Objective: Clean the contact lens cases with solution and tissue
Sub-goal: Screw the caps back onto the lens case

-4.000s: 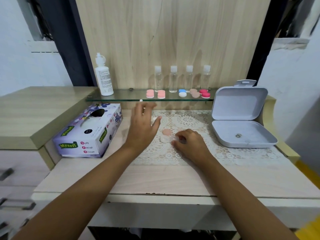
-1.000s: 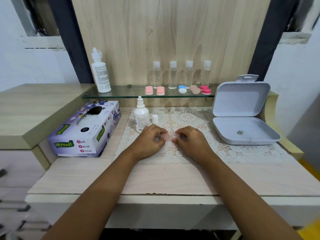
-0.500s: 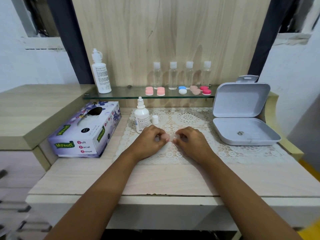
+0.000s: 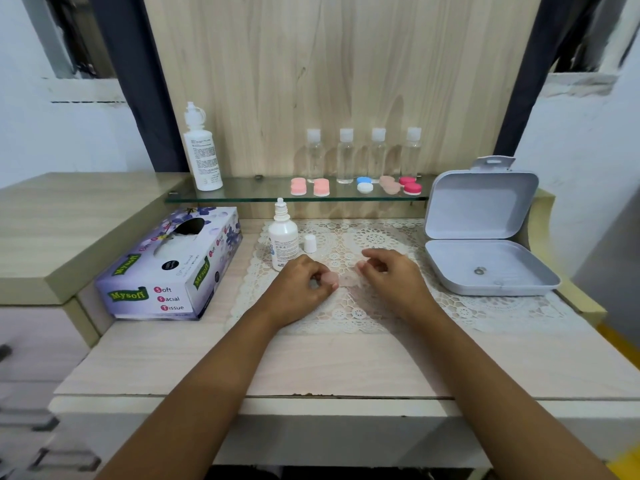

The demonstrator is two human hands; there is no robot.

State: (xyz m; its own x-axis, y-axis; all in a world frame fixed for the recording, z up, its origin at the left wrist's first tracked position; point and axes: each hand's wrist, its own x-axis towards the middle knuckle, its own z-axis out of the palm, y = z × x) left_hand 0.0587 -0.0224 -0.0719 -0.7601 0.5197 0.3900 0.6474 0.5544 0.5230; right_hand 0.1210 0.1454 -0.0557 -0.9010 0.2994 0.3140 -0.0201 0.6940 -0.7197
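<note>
A pale pink contact lens case [image 4: 347, 280] lies on the lace mat between my hands. My left hand [image 4: 302, 287] pinches one of its pink caps [image 4: 329, 277] at the case's left end. My right hand [image 4: 393, 276] is just right of the case, with curled fingertips that seem to pinch a small pale cap [image 4: 361, 267]. The small solution bottle [image 4: 283, 238] stands uncapped behind my left hand, its white cap [image 4: 310, 243] beside it. The tissue box [image 4: 166, 268] sits at the left.
A glass shelf [image 4: 256, 195] at the back carries a tall white bottle [image 4: 202, 150], several clear bottles [image 4: 346, 155] and several coloured lens cases [image 4: 363, 186]. An open grey box [image 4: 481, 244] stands at the right. A raised wooden ledge [image 4: 52, 230] is at the left.
Since four seconds ago the small bottle and its cap have appeared on the mat. In the last half second my hands drew apart, each taking a cap off the case.
</note>
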